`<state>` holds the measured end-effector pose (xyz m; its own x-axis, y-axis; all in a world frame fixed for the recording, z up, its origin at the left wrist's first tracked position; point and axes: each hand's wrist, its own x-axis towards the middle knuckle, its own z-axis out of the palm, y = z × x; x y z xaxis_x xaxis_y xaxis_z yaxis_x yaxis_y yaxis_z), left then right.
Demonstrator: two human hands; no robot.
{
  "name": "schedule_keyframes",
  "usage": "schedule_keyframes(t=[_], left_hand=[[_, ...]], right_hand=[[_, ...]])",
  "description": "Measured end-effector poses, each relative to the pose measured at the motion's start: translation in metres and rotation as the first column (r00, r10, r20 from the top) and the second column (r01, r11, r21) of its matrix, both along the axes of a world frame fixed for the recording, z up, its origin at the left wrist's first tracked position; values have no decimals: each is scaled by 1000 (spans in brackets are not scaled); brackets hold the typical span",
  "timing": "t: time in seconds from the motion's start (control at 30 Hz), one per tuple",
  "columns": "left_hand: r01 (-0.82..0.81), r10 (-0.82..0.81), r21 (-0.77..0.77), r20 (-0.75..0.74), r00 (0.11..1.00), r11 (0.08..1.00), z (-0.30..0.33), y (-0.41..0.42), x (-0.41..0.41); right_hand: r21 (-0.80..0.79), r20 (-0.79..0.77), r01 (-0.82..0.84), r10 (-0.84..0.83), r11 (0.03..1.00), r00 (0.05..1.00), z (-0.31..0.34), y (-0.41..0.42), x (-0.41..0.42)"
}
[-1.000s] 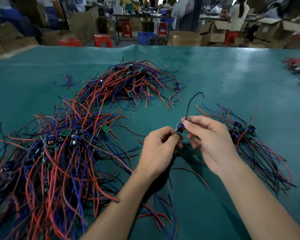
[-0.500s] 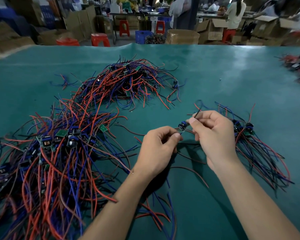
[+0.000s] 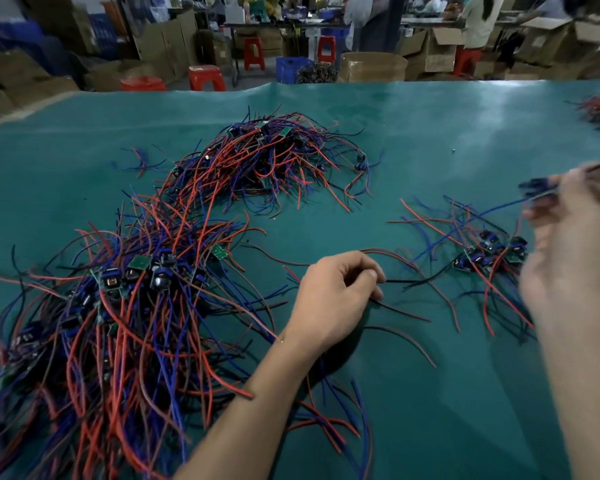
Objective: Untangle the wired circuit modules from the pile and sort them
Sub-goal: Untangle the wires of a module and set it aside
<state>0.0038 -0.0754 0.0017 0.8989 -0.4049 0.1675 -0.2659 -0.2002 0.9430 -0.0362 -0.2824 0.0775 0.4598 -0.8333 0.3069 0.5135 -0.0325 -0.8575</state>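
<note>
Step in hand: one module pulled free, on its way to the sorted group. Right hand (image 3: 568,244), badly blurred, is raised above the small sorted cluster of blue-and-green modules with red and blue leads (image 3: 489,258) and seems to carry a small dark wired circuit module (image 3: 536,187) up by its fingertips; can't tell how its grip is set, too smeared. Left hand (image 3: 333,299), left of that cluster, has thumb and curled fingers pinching a thin black lead (image 3: 400,281) low over the teal counter (image 3: 430,140). Can't tell whether that lead belongs to the lifted module. Next move, my read: left lets go or feeds the lead out, right sets the module on the cluster with leads running the same way. Big tangled pile of red, blue and black wires with modules (image 3: 118,306) is far left of the cluster, second heap (image 3: 264,161) up-left of it. Loose brown and black strands (image 3: 413,337) between hand and cluster could snag.
</note>
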Motion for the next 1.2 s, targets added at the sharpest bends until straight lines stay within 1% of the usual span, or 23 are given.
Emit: schedule_keyframes(t=[0.07, 0.13, 0.23, 0.27, 0.33, 0.37, 0.43, 0.47, 0.5, 0.53, 0.57, 0.6, 0.63, 0.67, 0.7, 0.77, 0.8, 0.83, 0.9, 1.0, 1.1, 1.2], left_hand=[[-46, 46, -18, 18, 999, 999, -2, 1, 2], [-58, 58, -23, 17, 998, 998, -3, 0, 2], [-52, 53, -13, 13, 999, 999, -2, -1, 1], [-53, 53, -13, 10, 999, 999, -2, -1, 1], [-63, 63, -11, 8, 998, 998, -2, -2, 1], [-68, 68, -9, 8, 998, 998, -2, -2, 1], [-71, 71, -5, 9, 997, 997, -2, -2, 1], [-71, 71, -3, 11, 997, 997, -2, -3, 1], [-72, 73, -3, 13, 997, 997, -2, -3, 1], [-74, 74, -5, 14, 997, 997, -2, -3, 1], [-76, 76, -10, 13, 997, 997, -2, -3, 1], [-79, 79, -16, 12, 997, 997, -2, -3, 1], [-83, 83, -24, 10, 997, 996, -2, -4, 1], [-86, 87, -30, 10, 996, 996, -2, -3, 1], [-90, 90, -31, 15, 996, 995, -2, -3, 1], [-95, 96, -22, 38, 995, 995, -1, -3, 0], [-97, 97, -17, 48, 994, 995, -1, -2, 0], [-99, 99, -14, 53, 994, 995, 0, -2, 0], [-102, 102, -9, 48, 994, 995, 0, -2, 1], [-101, 102, -8, 32, 994, 995, -1, -2, 0], [-100, 101, -32, 15, 995, 994, 0, -3, 0], [-141, 141, -58, 2, 990, 988, 0, -3, 0]], right_hand=[[-25, -52, -56, 55, 998, 997, 10, -11, -6], [-84, -119, -110, 100, 990, 988, 19, -15, -11], [-239, -205, -163, 114, 957, 972, 30, -17, -12], [-312, -244, -161, 85, 936, 966, 31, -20, -11], [-431, -332, -127, -26, 894, 943, 28, -29, -4], [-477, -390, -109, -99, 872, 916, 25, -36, 1], [-573, -485, -68, -271, 817, 832, 20, -49, 12], [-599, -499, -64, -310, 798, 809, 20, -48, 19], [-606, -510, -96, -293, 790, 809, 22, -43, 26], [-599, -527, -171, -225, 782, 819, 23, -32, 36], [-594, -569, -284, -144, 753, 810, 24, -19, 48], [-593, -633, -415, -82, 690, 769, 22, -5, 60], [-592, -703, -531, -67, 607, 708, 19, 9, 73], [-577, -763, -624, -73, 527, 643, 13, 22, 85], [-542, -813, -698, -81, 469, 577, 7, 34, 98], [-462, -880, -792, -98, 400, 464, -8, 52, 120], [-444, -894, -813, -125, 377, 430, -14, 58, 128], [-453, -891, -812, -160, 369, 424, -19, 61, 135], [-508, -860, -759, -199, 406, 469, -27, 64, 144], [-554, -813, -655, -164, 513, 559, -37, 59, 144], [-494, -766, -567, -22, 660, 642, -34, 49, 131], [-428, -649, -483, 112, 764, 752, -21, 44, 102]])
